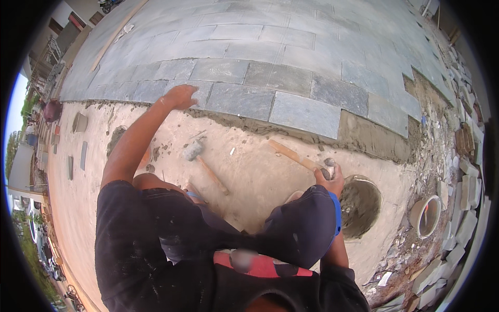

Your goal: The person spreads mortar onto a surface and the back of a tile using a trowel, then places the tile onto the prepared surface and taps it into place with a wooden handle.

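My left hand (181,96) is over the front row of grey stone slabs (241,100), its thumb and fingers apart and nothing visible in it. Whether it touches the slab below, I cannot tell. By my right knee, my right hand (332,180) is closed around the near end of a flat wooden stick (292,155). Grey lumps show at its fingers. A mallet (193,151) with a pale grey head and wooden handle lies on the floor between my legs and the slabs. Right beside my right hand stands a round bucket (380,200) of grey mortar.
Exposed mortar (370,139) fills a gap at the right of the front row. Another bucket (437,210) stands among rubble and stacked stone pieces (464,208) at the right. A small bucket (80,122) sits far left. One long wooden batten (117,36) lies on the slabs.
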Available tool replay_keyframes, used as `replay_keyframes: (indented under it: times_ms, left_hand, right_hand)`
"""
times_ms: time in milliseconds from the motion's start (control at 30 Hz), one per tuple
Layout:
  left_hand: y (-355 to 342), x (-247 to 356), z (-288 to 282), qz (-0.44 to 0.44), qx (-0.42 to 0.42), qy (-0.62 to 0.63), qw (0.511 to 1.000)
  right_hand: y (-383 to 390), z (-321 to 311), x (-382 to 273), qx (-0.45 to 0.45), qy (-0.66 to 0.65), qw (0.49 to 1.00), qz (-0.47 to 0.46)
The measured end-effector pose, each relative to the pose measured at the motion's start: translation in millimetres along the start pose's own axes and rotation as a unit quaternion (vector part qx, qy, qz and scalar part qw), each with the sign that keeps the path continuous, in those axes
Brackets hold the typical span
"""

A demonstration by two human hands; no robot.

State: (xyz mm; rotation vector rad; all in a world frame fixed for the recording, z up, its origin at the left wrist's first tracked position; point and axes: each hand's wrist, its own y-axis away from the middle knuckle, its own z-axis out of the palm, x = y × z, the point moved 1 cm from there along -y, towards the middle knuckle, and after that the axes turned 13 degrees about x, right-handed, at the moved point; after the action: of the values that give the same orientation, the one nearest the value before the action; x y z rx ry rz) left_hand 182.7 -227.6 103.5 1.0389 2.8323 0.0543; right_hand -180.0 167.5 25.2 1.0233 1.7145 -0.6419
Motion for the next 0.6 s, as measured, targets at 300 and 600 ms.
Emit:
replay_keyframes:
  times_ms: [300, 600]
  left_hand:
    - [167, -21, 65, -0.211, -0.075, 0.288, 0.931]
    - [253, 95, 96, -0.208, -0.121, 0.411, 0.879]
  right_hand:
    - [-16, 7, 30, -0.056, -0.054, 0.997, 0.008]
    - [-85, 13, 59, -0.188, 0.0, 0.982, 0.02]
